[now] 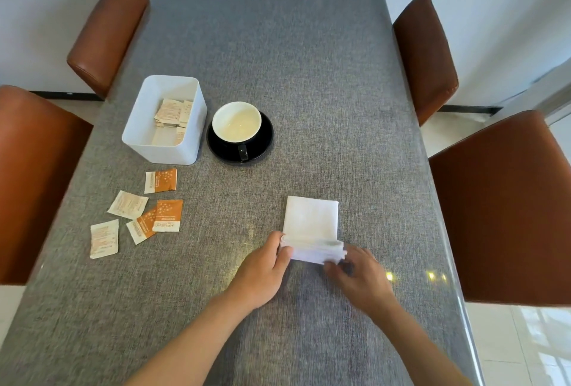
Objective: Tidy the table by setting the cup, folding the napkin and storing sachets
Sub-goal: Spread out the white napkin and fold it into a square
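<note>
Both hands pinch the near edge of the white napkin (310, 218): left hand (262, 271) and right hand (360, 277) at its corners. The far-left white box (160, 144) holds several sachets (171, 115); five loose sachets (148, 211) lie nearer. The cup (236, 121) sits on a black saucer (261, 146).

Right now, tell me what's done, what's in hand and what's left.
Done: cup sits on its saucer. In hand: left hand and right hand pinch the napkin at its near edge, mid-fold. Left: five sachets lie loose beside the box, which already holds some.
</note>
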